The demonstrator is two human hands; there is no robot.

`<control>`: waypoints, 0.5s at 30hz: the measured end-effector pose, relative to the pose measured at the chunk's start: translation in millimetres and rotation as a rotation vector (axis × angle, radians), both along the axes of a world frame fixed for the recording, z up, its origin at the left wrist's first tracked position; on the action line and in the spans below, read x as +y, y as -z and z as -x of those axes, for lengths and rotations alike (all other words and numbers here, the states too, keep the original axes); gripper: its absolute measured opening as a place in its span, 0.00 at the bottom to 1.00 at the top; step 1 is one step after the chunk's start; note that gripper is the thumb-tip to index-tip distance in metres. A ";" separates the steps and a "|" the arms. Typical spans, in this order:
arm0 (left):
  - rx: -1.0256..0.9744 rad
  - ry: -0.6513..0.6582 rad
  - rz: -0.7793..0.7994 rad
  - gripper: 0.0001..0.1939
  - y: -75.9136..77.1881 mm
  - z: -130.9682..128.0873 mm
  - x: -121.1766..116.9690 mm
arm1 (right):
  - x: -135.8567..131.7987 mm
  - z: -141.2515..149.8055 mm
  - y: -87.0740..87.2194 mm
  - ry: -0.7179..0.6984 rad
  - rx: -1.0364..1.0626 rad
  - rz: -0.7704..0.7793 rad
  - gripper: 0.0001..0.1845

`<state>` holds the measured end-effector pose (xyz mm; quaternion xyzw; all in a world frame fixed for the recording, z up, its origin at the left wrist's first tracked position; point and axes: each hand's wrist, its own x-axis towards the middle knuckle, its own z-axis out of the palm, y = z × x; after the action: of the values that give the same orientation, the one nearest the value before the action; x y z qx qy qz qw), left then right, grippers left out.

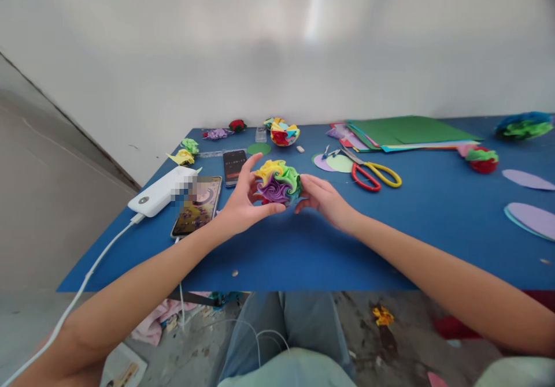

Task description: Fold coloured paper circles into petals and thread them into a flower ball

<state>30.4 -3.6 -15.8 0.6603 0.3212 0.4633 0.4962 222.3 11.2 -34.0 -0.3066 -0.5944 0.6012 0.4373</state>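
Note:
A round paper flower ball [277, 182] with yellow, green and purple swirled folds is held between my two hands, just above the blue table. My left hand [247, 196] curves round its left side, thumb below and index finger raised at the top. From the right, the fingers of my right hand [323, 199] press against the ball's edge; some fingertips are hidden behind it. Close behind my left hand lies a dark phone [235, 167] showing a timer. Scissors [368, 170] with one red and one yellow handle rest open to the right of my right hand.
On the left, a white power bank [162, 190] with a cable lies beside a lit phone [197, 207]. Coloured paper sheets [407, 133] are stacked at the back right. A multicoloured paper ball [285, 134] stands at the back. Purple paper ovals [533, 218] lie far right.

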 end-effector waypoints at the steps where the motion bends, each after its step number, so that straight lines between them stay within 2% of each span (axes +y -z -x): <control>1: 0.002 0.016 0.020 0.47 0.0 0.1 0.7 | 0.7 -0.7 0.0 -0.011 0.031 0.036 0.16; 5: 0.022 0.040 0.062 0.43 -0.2 1.0 2.7 | 2.1 -2.3 0.3 -0.035 0.091 0.143 0.14; 11: -0.012 0.075 0.087 0.46 -1.4 0.5 0.3 | 2.1 -1.3 1.8 -0.052 0.127 0.238 0.11; 15: -0.007 0.081 0.129 0.44 -3.6 -0.7 -1.8 | 1.9 0.4 3.5 -0.020 0.050 0.245 0.11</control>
<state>31.1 -5.4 -12.2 0.6379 0.3218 0.4234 0.5571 221.9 13.1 -37.6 -0.3366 -0.5085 0.6812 0.4051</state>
